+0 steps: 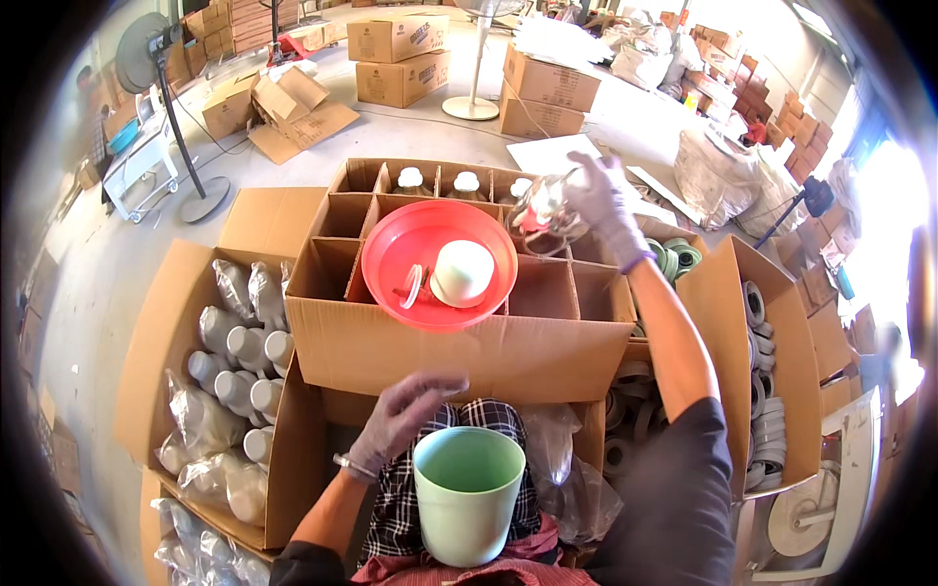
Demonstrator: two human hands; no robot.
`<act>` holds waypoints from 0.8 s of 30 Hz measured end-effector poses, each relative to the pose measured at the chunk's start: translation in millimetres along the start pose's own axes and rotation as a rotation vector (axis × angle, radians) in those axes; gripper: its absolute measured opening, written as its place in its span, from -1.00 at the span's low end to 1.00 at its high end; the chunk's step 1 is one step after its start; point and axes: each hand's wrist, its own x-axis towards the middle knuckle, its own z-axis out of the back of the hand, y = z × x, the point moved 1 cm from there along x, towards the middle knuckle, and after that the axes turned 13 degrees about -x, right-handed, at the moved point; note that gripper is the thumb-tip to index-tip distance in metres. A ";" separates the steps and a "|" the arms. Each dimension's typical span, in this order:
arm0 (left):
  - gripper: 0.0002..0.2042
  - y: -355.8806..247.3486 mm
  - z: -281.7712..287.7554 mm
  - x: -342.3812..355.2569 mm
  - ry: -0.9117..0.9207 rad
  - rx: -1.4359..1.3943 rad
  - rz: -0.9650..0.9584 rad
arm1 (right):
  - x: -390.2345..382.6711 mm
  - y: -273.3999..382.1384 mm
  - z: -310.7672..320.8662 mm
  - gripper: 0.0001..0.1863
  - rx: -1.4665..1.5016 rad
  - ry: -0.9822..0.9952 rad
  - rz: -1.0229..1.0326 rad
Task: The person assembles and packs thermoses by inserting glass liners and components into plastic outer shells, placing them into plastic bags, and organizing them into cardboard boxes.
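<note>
My gloved right hand is closed on the top of a shiny silvery bottle, tilted over the right compartments of a divided cardboard box. Motion blurs the bottle's outline. Above my lap my gloved left hand is held with its fingers stretched out, with no clear object in it. A pale green, open-topped tub stands between my thighs, just right of that hand. On the divided box rests a red bowl containing a white cup-shaped part and a thin white ring.
White-capped bottles fill several far compartments. To the left, a carton holds plastic-wrapped grey-white bottles. Grey rings lie in a carton at right; green rings sit nearer. Pedestal fans and cartons stand beyond.
</note>
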 end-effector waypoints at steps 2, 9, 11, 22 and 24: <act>-0.65 -9.9 -15.9 27.6 0.008 -0.097 -0.099 | -15.0 16.0 69.2 -0.56 -0.028 -0.154 0.084; -0.39 -46.6 -58.1 90.0 -0.063 -0.460 -0.285 | -160.5 68.4 154.2 -0.54 0.800 -0.279 -0.285; -0.36 -48.4 -54.8 76.1 -0.038 -0.421 -0.267 | -197.0 72.5 132.5 -0.47 0.738 -0.278 -0.218; -0.19 -32.3 -12.1 25.4 -0.279 0.050 -0.444 | -308.2 71.7 -5.8 -0.40 1.030 -0.112 -0.377; -0.20 -72.7 -4.4 30.0 -0.173 0.141 -0.481 | -313.1 85.8 -7.1 -0.58 1.017 -0.081 -0.249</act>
